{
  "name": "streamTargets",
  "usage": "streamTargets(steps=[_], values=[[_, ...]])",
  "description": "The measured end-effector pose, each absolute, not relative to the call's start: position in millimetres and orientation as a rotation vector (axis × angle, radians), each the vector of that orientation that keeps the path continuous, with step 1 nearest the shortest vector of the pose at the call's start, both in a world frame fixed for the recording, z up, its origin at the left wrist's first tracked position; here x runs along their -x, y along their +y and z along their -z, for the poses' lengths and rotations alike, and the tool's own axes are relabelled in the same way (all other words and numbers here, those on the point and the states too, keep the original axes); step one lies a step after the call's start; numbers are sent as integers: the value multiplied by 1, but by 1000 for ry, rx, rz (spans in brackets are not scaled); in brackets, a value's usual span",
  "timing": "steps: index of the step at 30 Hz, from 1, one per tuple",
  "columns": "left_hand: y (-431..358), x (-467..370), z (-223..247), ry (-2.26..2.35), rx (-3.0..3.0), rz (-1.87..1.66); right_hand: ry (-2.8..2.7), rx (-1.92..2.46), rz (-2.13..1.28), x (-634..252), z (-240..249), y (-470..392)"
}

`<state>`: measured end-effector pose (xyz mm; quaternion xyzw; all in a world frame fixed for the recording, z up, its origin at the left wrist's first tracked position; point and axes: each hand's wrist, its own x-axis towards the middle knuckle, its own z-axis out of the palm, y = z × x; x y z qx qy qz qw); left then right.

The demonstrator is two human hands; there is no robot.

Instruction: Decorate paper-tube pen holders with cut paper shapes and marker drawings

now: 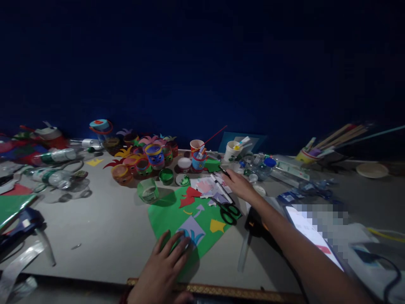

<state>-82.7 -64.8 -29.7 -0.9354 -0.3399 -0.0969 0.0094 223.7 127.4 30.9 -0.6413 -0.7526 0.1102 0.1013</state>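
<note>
My left hand (167,261) lies with its fingers apart at the lower part of a green sheet (167,215), fingertips by a lilac paper piece (191,223) with blue curved shapes. My right hand (236,181) reaches past the sheet's far right side, fingers closed round a dark pen-like object (223,169). Black-handled scissors (228,213) rest on the sheet's right edge. Red (190,196) and yellow (217,226) cutouts lie on the green sheet. White paper scraps (204,185) and a white marker (223,189) are near my right hand.
Decorated cups (154,156) and green paint pots (166,176) stand behind the sheet. Plastic bottles (52,176) lie left, others (291,169) right. Glue guns (253,223) (28,221) flank the work area. A lit screen (311,232) lies under my right forearm's far side.
</note>
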Motion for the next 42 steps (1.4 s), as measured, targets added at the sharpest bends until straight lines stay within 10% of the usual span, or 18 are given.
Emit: streamTargets(steps=[42], values=[[-69,82,34,-1169,2999,256,-2119,1724,-369,-240,-13,126]])
